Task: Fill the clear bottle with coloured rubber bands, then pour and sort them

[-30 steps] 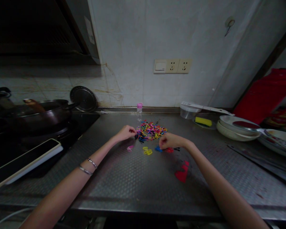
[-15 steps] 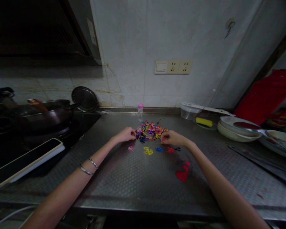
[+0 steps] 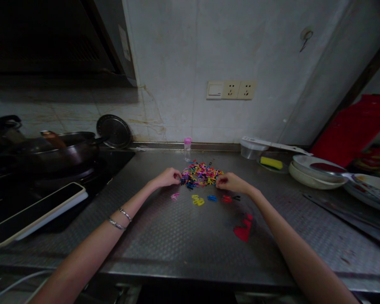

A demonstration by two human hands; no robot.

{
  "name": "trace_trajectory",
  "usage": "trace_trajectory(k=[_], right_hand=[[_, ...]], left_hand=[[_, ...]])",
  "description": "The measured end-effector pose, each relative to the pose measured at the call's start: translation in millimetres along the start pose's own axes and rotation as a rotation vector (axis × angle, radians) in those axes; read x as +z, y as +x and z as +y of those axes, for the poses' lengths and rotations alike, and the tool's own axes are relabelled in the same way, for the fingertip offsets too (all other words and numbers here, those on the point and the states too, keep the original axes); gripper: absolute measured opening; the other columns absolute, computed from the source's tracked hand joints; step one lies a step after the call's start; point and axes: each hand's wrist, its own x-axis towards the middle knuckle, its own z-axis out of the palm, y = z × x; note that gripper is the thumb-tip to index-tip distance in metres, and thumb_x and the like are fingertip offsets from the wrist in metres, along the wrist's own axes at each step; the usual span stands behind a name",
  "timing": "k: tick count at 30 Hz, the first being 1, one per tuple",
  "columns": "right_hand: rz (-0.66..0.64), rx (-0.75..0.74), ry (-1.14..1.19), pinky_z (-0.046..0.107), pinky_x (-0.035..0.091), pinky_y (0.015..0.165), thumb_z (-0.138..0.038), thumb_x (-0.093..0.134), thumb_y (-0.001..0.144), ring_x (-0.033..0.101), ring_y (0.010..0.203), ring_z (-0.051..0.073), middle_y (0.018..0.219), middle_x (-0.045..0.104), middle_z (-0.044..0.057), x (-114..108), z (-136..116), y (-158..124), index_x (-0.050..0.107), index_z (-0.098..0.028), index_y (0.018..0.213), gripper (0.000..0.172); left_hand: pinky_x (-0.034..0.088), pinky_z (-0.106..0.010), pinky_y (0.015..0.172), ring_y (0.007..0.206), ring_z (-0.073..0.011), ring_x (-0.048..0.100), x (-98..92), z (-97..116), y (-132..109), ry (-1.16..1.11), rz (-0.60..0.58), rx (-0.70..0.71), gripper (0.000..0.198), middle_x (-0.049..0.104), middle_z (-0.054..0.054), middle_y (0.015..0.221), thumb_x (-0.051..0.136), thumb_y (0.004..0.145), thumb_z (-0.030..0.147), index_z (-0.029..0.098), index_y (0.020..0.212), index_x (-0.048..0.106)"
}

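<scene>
A pile of small multicoloured bands (image 3: 201, 174) lies on the metal counter (image 3: 164, 249). At its left edge is my left hand (image 3: 171, 177), fingers curled together; what they pinch is too small to name. My right hand (image 3: 226, 182) touches the pile's right edge, also closed, its fingertips partly hidden. Nearer me lie small separate groups: pink bands (image 3: 175, 196), yellow bands (image 3: 197, 200), blue bands (image 3: 212, 198), red bands (image 3: 226, 199) and black bands (image 3: 236, 198). A clear bottle with a pink cap (image 3: 187, 143) stands behind the pile.
A red heart-shaped piece (image 3: 243, 230) lies near my right forearm. On the left are a phone (image 3: 38, 213), a pan (image 3: 63, 154) and a round lid (image 3: 114, 131). To the right sit a plastic tub (image 3: 252, 149), a yellow sponge (image 3: 271, 163), bowls (image 3: 316, 179) and a dark blade-like item.
My right hand has shifted slightly to the right along the pile's edge. My left hand stays at the pile's left side. The whole view has moved very slightly.
</scene>
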Motion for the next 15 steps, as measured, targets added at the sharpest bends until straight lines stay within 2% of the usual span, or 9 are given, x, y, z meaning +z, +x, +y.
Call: trace_trajectory(k=[7, 15], right_hand=[[0.005, -0.006, -0.025, 0.022, 0.041, 0.06, -0.023, 0.048, 0.068, 0.055, 0.063, 0.013, 0.067, 0.063, 0.002, 0.2, 3.2, 2.0, 0.065, -0.013, 0.072, 0.019], [0.095, 0.023, -0.02, 0.021, 0.041, 0.06, -0.024, 0.049, 0.068, 0.054, 0.061, 0.012, 0.066, 0.062, 0.002, -2.0, 6.2, 0.5, 0.064, -0.013, 0.072, 0.019]], left_hand=[[0.033, -0.019, 0.054, 0.056, -0.0093, 0.048, 3.0, -0.8, -0.5, -0.009, -0.042, 0.066, 0.029, 0.06, 0.001, 0.064, 0.054, 0.065, 0.018, 0.015, 0.09, 0.068], [0.036, -0.019, 0.059, 0.063, -0.0105, 0.052, 4.3, 0.2, -0.2, -0.028, -0.043, 0.071, 0.017, 0.064, -0.001, 0.069, 0.055, 0.066, 0.018, 0.012, 0.076, 0.068]])
